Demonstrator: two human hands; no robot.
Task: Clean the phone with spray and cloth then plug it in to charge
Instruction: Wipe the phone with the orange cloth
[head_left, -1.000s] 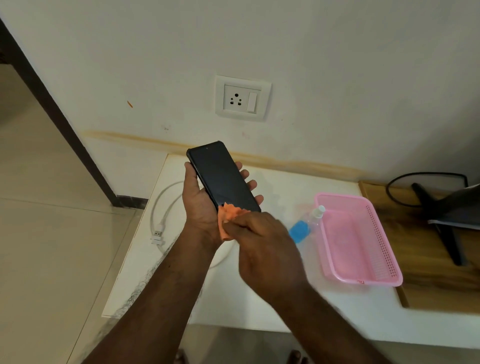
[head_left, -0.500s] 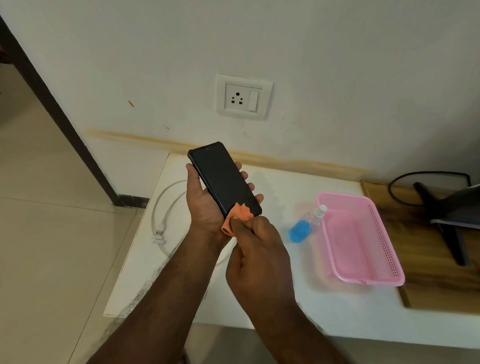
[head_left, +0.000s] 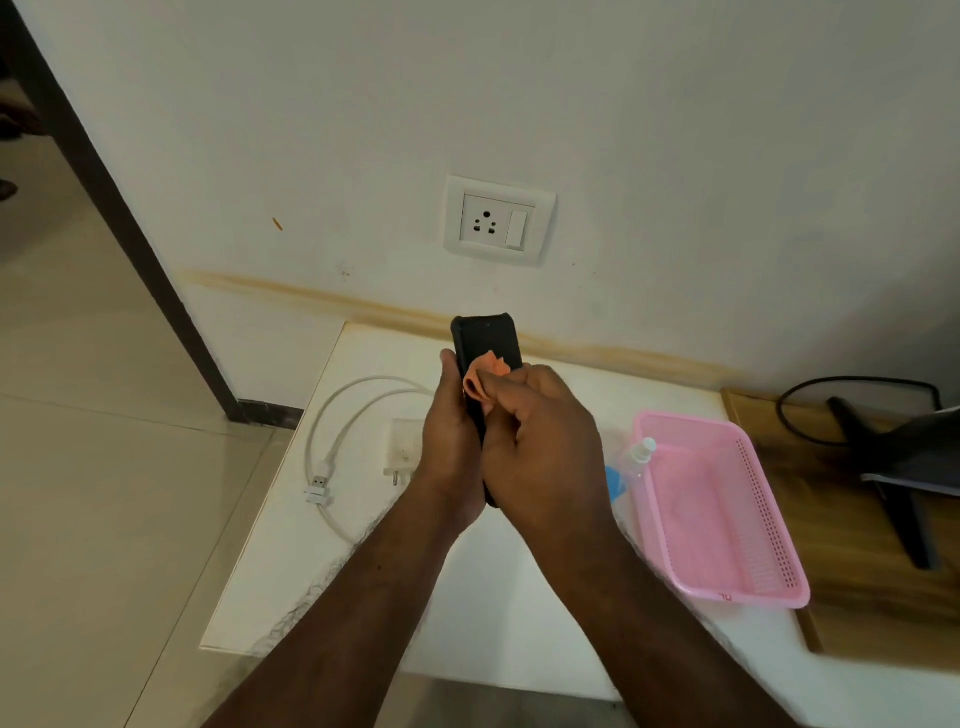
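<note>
The left hand (head_left: 449, 441) is holding the black phone (head_left: 485, 345) upright above the middle of the white table (head_left: 519, 613), its grip wrapped around the phone's left edge and back. The right hand (head_left: 540, 447) is covering the lower part of the phone, its grip pinching a small orange cloth (head_left: 485, 376) and pressing it against the phone's face just below the top end. Only the phone's top and a sliver near the wrists are showing between the hands.

A white charging cable (head_left: 332, 431) is lying looped near the table's left edge, its USB plug (head_left: 320, 483) pointing toward the front. Just right of it, a white charger adapter (head_left: 402, 449) is lying flat, partly hidden by the left wrist. A spray bottle (head_left: 631, 462) with blue liquid is lying beside the left wall of a pink basket (head_left: 769, 540), which is sitting at the table's right edge. A wall socket (head_left: 498, 221) is showing above the table's back edge.
</note>
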